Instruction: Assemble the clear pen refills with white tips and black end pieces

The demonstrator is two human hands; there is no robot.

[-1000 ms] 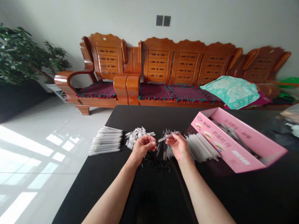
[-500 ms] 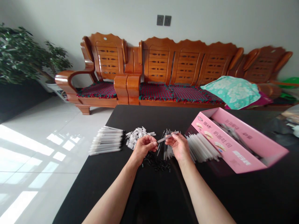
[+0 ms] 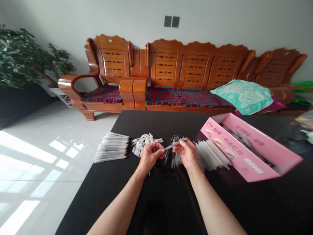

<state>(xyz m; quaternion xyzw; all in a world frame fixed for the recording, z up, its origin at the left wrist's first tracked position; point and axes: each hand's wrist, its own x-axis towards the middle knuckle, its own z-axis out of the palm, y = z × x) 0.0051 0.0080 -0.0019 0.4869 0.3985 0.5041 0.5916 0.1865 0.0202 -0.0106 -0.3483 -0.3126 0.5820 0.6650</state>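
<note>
A slim translucent pen barrel (image 3: 172,145) is held slightly slanted between both hands, above the table. My left hand (image 3: 151,157) pinches its left end between thumb and fingers; what sits under those fingertips is hidden. My right hand (image 3: 188,154) grips the barrel near its other end. Below the hands lies a heap of small black pen parts (image 3: 168,173). Behind my left hand is a pile of clear and white pen caps (image 3: 140,143). Thin pen refills (image 3: 175,160) lie partly covered by my right hand, and loose barrels (image 3: 213,155) are stacked to its right.
On the left of the black table (image 3: 102,195) lies a row of pens (image 3: 111,148) with black ends. A pink box (image 3: 230,148) with grey items inside stands at the right. Beyond the table are a wooden sofa (image 3: 166,65) and a turquoise pillow (image 3: 244,94).
Almost nothing differs. Both hands keep their hold on the pen barrel, and the dark bit by my left fingertips shows less than before.
</note>
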